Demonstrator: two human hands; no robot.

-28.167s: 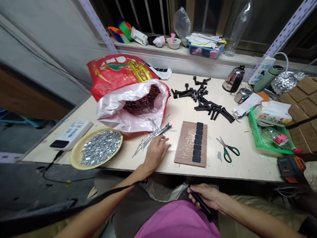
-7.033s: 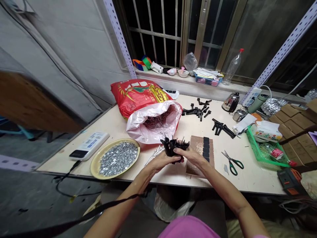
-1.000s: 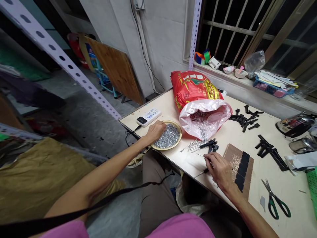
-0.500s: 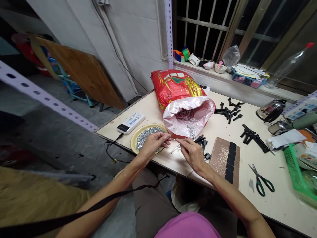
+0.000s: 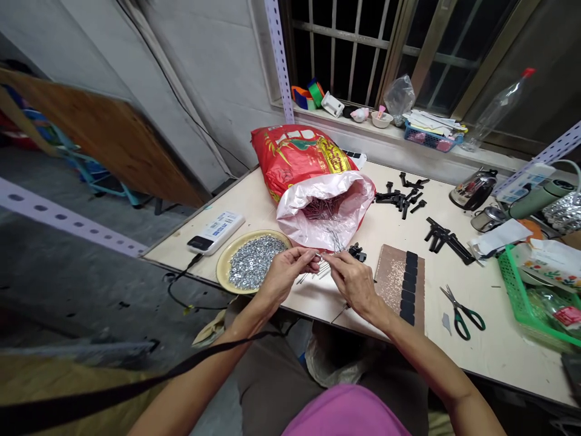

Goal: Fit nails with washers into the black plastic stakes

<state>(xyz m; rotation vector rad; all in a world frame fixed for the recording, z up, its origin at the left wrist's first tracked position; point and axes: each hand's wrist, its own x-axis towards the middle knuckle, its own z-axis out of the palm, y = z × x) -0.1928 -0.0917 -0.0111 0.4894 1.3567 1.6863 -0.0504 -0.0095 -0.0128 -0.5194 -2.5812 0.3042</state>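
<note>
My left hand (image 5: 290, 270) is closed in a pinch, thumb against fingers, on a small metal piece too small to name. My right hand (image 5: 353, 280) faces it, its fingertips closed on the end of a thin metal rod, mostly hidden by the fingers. The two sets of fingertips almost touch above the table edge. Left of my left hand is a yellow plate (image 5: 222, 272) heaped with small shiny metal pieces (image 5: 254, 260). Several thin metal rods (image 5: 320, 270) lie under and behind the hands. Behind them, a red bag (image 5: 299, 157) lies with its white mouth gaping, metal rods inside.
Right of my right hand is a brown board (image 5: 390, 275) with a row of black pads (image 5: 409, 287). Scissors (image 5: 463, 312), black plastic parts (image 5: 447, 239) and a green basket (image 5: 512, 290) are farther right. A white power bank (image 5: 216, 232) with a cable lies left.
The view has swung a little to the right. My hands have drawn closer together, fingertip to fingertip, and my left hand no longer covers part of the plate.
</note>
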